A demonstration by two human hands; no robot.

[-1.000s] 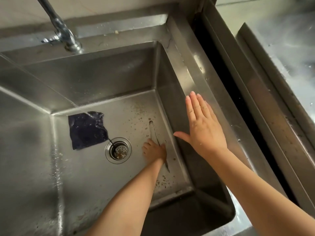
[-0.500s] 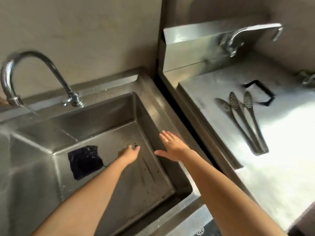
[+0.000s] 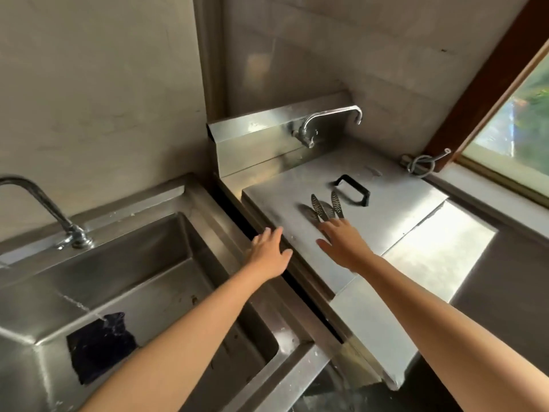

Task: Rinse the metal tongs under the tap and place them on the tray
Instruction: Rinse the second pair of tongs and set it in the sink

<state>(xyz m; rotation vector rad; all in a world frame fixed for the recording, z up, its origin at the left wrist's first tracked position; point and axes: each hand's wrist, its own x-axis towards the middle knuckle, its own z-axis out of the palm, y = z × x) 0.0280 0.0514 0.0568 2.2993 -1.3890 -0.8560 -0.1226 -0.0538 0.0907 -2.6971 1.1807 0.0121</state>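
Note:
Metal tongs [image 3: 325, 207] with ridged tips lie on the flat steel tray [image 3: 395, 209] to the right of the sink. My right hand [image 3: 344, 243] is spread flat over their handle end, fingertips at the tong arms; only the tips show beyond it. My left hand [image 3: 269, 252] hovers open above the gap between sink and tray, holding nothing. The tap [image 3: 38, 203] at the back left of the sink [image 3: 166, 233] runs a thin stream of water into the basin.
A dark blue cloth [image 3: 101, 346] lies on the sink floor under the stream. A black handle [image 3: 352, 191] sits on the tray behind the tongs. A second tap [image 3: 323, 123] is mounted on the backsplash; a coiled hose [image 3: 419, 166] lies by the window sill.
Both hands left the sink and moved right. My right hand reached onto the tray over the tongs; my left rose to the sink's right rim. The view swung up and right.

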